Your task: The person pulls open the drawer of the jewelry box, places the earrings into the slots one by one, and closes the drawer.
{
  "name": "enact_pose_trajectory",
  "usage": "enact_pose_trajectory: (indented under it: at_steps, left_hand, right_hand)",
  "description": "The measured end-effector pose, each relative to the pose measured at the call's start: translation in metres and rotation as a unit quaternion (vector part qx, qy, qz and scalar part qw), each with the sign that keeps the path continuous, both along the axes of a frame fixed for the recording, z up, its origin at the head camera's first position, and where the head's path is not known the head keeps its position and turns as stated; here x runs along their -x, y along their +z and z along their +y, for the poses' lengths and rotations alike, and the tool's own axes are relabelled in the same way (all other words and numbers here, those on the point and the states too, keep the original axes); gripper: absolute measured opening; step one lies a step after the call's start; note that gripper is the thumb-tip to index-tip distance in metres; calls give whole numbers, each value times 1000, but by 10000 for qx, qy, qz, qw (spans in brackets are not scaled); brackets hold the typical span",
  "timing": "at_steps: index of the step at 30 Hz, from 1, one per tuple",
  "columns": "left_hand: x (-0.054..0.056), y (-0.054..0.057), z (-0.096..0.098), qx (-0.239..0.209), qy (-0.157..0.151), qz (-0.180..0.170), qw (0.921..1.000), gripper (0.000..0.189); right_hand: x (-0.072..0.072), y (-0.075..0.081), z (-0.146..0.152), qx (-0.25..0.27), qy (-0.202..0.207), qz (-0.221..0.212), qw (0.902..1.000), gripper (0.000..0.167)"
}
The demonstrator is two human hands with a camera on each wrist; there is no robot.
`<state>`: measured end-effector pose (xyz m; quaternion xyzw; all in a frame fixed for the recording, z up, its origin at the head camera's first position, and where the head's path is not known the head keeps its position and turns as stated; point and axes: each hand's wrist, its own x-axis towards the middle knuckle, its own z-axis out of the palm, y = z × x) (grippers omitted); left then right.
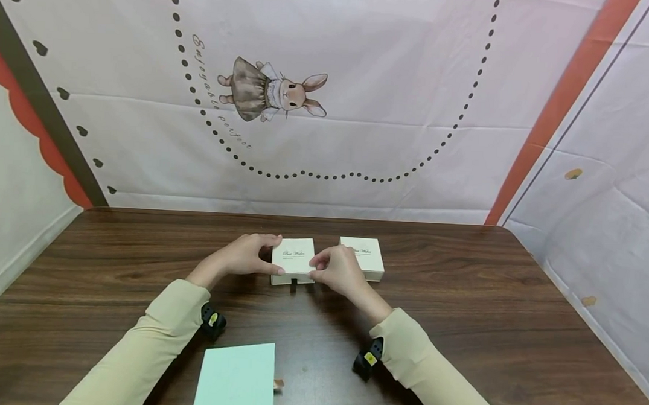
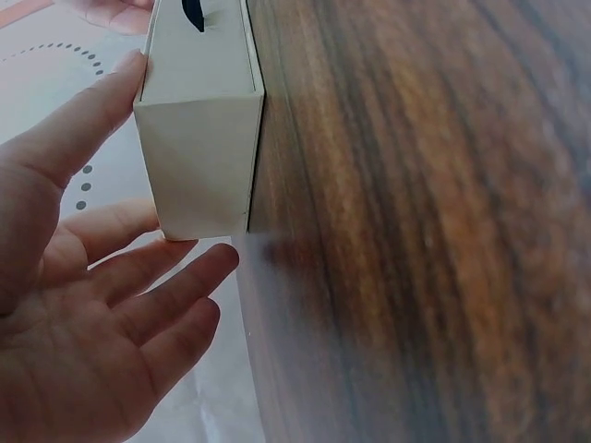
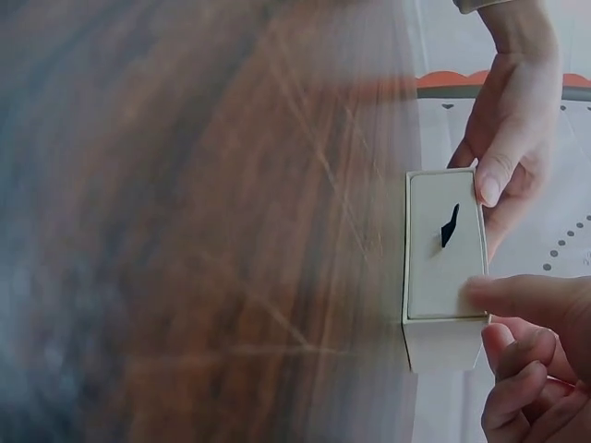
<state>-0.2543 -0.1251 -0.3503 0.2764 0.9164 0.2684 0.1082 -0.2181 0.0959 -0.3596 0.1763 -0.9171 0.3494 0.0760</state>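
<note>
A small white drawer box (image 1: 295, 254) with printed lettering on its lid lies on the table, and a black pull tab (image 3: 450, 227) hangs from its front face. My left hand (image 1: 248, 253) holds its left end, thumb at the front top edge and fingers round toward the back. At the opposite end, my right hand (image 1: 340, 268) pinches the front right corner; its thumb (image 3: 517, 297) presses on the front face while the other fingers curl beside the box. A second white box (image 1: 369, 257) with similar lettering stands just right of it, partly covered by my right hand.
A pale mint-green box (image 1: 237, 380) with a brown tab (image 1: 278, 384) on its right side lies nearer to me, between my forearms. Behind the dark wooden table (image 1: 460, 323) hangs a printed cloth (image 1: 383, 96) with a rabbit figure.
</note>
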Motion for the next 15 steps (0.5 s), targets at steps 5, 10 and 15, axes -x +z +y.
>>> enact_pose_trajectory:
  at_steps: [5,10,15]
  left_hand:
    - [1,0,0,7,2,-41,10000,85]
    - [2,0,-1,-3,-2,-29,10000,85]
    - [2,0,-1,-10,-8,-19,10000,85]
  right_hand:
    - [-1,1,-1,-24,16,87,10000,12]
    - [-1,2,-2,5,4,67,10000,11]
    - [-1,1,-3,-7,-22,53,10000,11]
